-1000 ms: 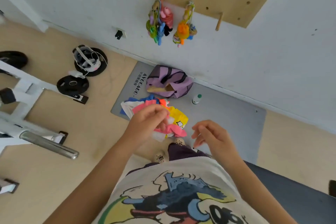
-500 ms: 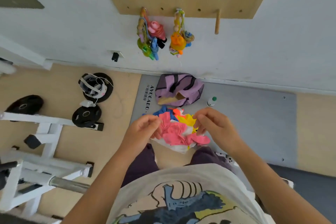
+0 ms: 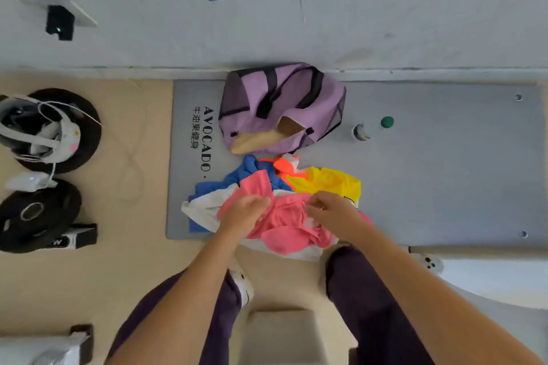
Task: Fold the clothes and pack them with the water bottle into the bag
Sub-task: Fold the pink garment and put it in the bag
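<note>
Both hands down on the pile — left hand and right hand each w/ fingers curled into the pink garment, atop white, blue, yellow clothes. Beyond: purple bag on grey mat, water bottle lying to its right. Weight plates on the floor at left.

A crumpled heap of clothes, pink on top, lies just before the open purple bag, the bottle lying beside it.

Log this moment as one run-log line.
stage: first garment pickup | left hand: grips pink garment | right hand: grips pink garment | bag: open on mat | water bottle: unpacked
</note>
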Available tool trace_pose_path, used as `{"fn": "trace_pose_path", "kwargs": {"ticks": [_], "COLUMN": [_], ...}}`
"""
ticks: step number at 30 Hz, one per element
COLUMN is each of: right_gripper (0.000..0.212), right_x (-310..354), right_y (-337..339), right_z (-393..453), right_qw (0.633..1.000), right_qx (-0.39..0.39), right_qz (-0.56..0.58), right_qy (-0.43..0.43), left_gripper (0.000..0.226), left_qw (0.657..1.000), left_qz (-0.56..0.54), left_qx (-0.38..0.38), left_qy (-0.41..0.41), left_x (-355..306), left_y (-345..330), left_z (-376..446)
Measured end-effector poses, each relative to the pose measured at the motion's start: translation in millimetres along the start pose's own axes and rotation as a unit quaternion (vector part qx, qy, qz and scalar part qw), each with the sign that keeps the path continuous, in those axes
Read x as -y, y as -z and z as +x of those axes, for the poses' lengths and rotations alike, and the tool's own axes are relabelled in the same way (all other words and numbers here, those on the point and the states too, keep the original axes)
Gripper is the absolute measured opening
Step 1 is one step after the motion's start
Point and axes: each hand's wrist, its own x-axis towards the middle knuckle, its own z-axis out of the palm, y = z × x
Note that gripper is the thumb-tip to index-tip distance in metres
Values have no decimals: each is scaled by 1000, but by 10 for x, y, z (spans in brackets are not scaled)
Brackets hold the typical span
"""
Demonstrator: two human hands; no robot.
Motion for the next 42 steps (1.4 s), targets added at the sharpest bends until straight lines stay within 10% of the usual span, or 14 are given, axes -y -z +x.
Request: {"fn": "trace_pose_path", "kwargs": {"ticks": [10, 18, 24, 29, 42], "right_gripper": [27, 12, 30, 16, 31], "right_x": [-1644, -1658, -1742, -1472, -302], "right_y": [-1044, -865, -1098, -907, -684], "right_z": [2124, 2613, 1769, 928, -1289], "right_qw": [996, 991, 963, 994, 919], "right_qx": [35, 119, 88, -56, 52], "right_qz": [58, 37, -255, -70, 133], "right_qy": [-51, -48, -24, 61, 367], "left_gripper": [30, 6, 20, 15, 10], "left_qw": [997, 973, 941, 960, 868], "left_qz": [28, 155, 292, 174, -90], "left_qx": [18, 127, 111, 5, -50], "left_qy": [-73, -114, -133, -221, -486], "left_x": [1503, 1327, 1633, 1298, 482], "left_y": [-996, -855, -838, -523, -51], "left_z": [2095, 2810, 2002, 1092, -1491]}}
